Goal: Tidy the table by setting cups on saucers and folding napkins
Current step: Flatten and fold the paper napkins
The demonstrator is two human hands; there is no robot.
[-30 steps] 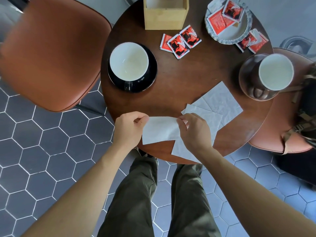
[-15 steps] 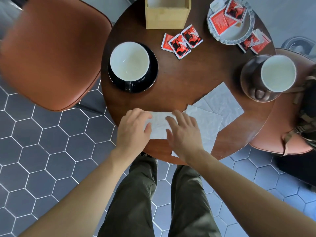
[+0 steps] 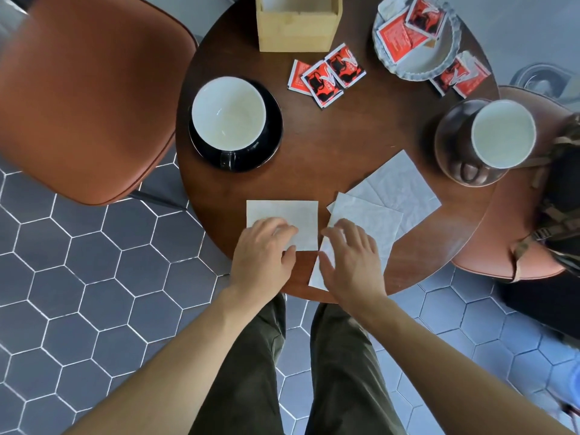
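A folded white napkin (image 3: 290, 215) lies flat near the front edge of the round dark wooden table (image 3: 361, 136). My left hand (image 3: 263, 259) rests on its lower left part, fingers spread. My right hand (image 3: 351, 262) lies open on an unfolded napkin (image 3: 370, 221) just to the right, which overlaps another unfolded napkin (image 3: 401, 186). A black cup with a white inside (image 3: 229, 114) stands on a black saucer (image 3: 270, 142) at the left. A brown cup (image 3: 502, 133) stands on a brown saucer (image 3: 448, 152) at the right.
A bamboo box (image 3: 296, 23) stands at the table's back. Red sugar packets (image 3: 326, 75) lie in front of it, and more lie in and beside a glass dish (image 3: 452, 45). Brown chairs (image 3: 84, 95) flank the table; a camouflage bag (image 3: 561, 196) sits on the right one.
The folded napkin was held up between both hands, then laid down and pressed flat. My right hand has since slid right off it onto the neighbouring unfolded napkin.
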